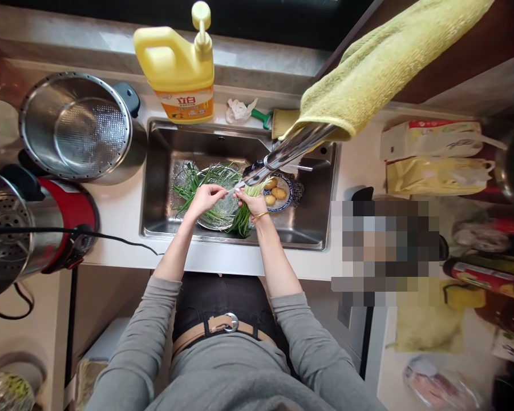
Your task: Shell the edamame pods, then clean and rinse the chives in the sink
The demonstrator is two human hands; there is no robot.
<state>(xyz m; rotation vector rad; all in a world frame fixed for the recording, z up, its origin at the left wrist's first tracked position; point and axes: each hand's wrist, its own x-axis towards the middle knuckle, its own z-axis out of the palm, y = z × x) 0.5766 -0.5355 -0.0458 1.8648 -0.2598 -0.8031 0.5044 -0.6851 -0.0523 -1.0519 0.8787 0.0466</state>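
Both my hands are over the steel sink [162, 171], under the tap [291, 151]. My right hand [250, 201] is closed round a bunch of green chives [243, 220] that hangs down from it. My left hand [205, 198] pinches a single stalk of that bunch, its fingers drawn together. More chives [194, 180] lie spread in a metal bowl [216, 220] beneath my hands. A patterned plate [291, 197] with three small potatoes [278, 193] sits in the sink just right of my right hand.
A yellow detergent jug [182, 68] stands behind the sink. A yellow towel [380, 63] drapes over the tap. A steel colander [79, 125] and a red-and-steel cooker [34, 222] with a black cord sit on the left counter. Packets [436, 157] and bottles crowd the right counter.
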